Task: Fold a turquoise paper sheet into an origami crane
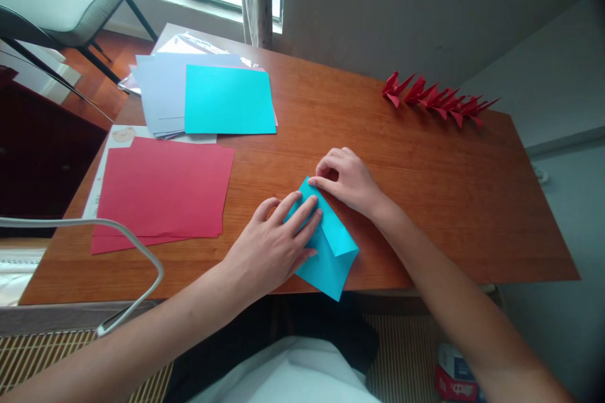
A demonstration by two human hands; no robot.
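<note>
Folded bright-blue paper sheet (333, 227) on brown wooden desk (425, 195), near edge, one pointed end toward person. Left hand (271, 245) palm down on its left side, fingers slightly apart, resting on paper. Right hand (350, 182) at far tip, thumb and forefinger curled close together; cannot tell if paper is clamped between them. Left of hands: stacked red rectangular paper sheets (165, 189). Beyond those: flat bright-blue rectangular sheet (229, 101) atop pale paper sheets (161, 88). Far right: row of pointed red folded-paper figures (439, 101).
</note>
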